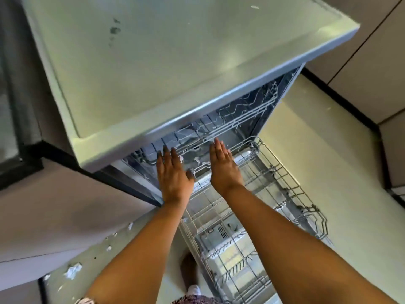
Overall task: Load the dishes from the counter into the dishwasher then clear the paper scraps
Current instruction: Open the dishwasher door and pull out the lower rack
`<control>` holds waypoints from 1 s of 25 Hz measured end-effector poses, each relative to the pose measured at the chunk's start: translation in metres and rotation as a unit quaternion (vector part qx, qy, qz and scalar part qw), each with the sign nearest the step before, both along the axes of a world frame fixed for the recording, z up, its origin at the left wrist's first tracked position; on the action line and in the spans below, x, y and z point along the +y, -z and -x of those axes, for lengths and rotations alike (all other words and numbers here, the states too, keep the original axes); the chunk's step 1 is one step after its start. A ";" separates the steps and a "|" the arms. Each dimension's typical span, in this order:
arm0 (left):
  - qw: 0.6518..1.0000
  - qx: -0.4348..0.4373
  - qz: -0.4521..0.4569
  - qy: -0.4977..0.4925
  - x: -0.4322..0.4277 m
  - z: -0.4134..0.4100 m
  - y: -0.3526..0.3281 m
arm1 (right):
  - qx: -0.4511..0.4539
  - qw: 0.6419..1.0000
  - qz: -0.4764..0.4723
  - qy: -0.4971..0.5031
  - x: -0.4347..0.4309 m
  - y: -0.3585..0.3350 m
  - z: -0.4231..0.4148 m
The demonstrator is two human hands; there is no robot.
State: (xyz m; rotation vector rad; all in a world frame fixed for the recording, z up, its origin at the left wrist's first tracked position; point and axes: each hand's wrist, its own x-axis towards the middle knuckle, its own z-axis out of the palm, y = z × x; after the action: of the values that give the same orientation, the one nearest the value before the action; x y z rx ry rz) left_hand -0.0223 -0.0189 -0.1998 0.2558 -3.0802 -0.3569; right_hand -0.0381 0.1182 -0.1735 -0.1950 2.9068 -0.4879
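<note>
I look down on a grey dishwasher [153, 62] whose door is open. Its lower wire rack [285, 183] is pulled out over the door and I see no dishes in it. The upper rack [238, 119] sits inside the tub. My left hand [173, 174] and my right hand [223, 165] reach toward the tub opening with fingers straight and flat, side by side, holding nothing. Whether they touch the rack is unclear. White paper scraps [73, 270] lie on the floor at the lower left.
The dishwasher's flat top has a dark smudge [115, 29]. Beige cabinets [372, 51] stand at the right, with pale floor [328, 150] between them and the rack. A dark-framed unit [13, 128] stands at the left. My foot [189, 273] is beside the open door.
</note>
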 end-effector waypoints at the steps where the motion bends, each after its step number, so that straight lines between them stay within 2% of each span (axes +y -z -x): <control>1: 1.000 -0.010 0.024 -0.002 -0.007 0.010 -0.001 | 0.017 1.000 -0.001 -0.015 -0.007 -0.004 0.018; 5: 1.000 -0.002 0.020 -0.001 -0.023 0.026 0.002 | -0.038 0.997 -0.045 -0.040 -0.020 0.005 0.063; 9: 1.000 0.015 0.020 0.012 -0.030 0.034 0.002 | -0.068 0.997 -0.035 0.005 -0.030 0.017 0.072; 13: 0.998 -0.060 0.024 0.019 -0.031 0.041 -0.008 | -0.108 0.993 -0.047 0.016 -0.031 0.004 0.080; 18: 0.994 -0.099 0.031 0.038 -0.008 0.013 -0.015 | -0.116 0.991 -0.073 0.008 -0.005 -0.020 0.056; 25: 0.986 -0.139 0.040 0.081 0.029 -0.064 -0.010 | -0.147 0.983 -0.110 0.016 0.033 -0.017 -0.015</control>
State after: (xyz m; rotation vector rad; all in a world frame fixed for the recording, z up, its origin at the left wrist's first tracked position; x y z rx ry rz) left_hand 0.0418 0.0099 -0.1897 0.0566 -3.3929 -0.2176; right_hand -0.0230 0.1513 -0.1564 -0.0391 2.6487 -0.1793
